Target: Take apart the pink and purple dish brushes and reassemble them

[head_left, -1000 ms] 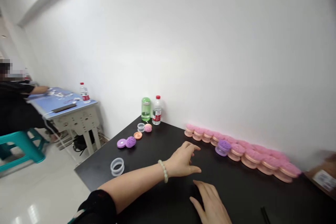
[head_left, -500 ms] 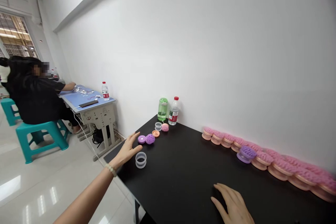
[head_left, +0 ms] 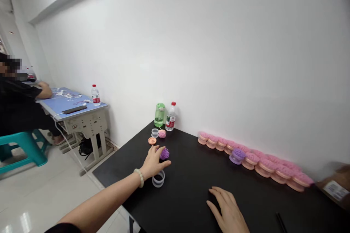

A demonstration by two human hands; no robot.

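Observation:
My left hand [head_left: 153,163], with a beaded bracelet on the wrist, reaches over the black table with fingers and thumb apart. Its fingertips are beside a purple knobbly scalp massager head [head_left: 164,153], apparently touching it. The purple disc seen earlier is hidden behind this hand. Just below the thumb stands a clear plastic ring [head_left: 158,179], partly covered by the hand. My right hand [head_left: 228,209] hovers low over or rests on the near part of the table, fingers loosely spread and holding nothing.
Farther back are an orange disc [head_left: 152,141], another clear ring [head_left: 155,133], a pink knobbly head [head_left: 162,134], a green bottle [head_left: 159,115] and a water bottle [head_left: 170,117]. Pink massagers [head_left: 269,168] with one purple massager [head_left: 237,156] line the wall. A cardboard box [head_left: 335,185] sits right.
The view has turned right. My left hand has moved right across the table, and the purple knobbly head and near ring have shifted right and closer. My right hand stays open.

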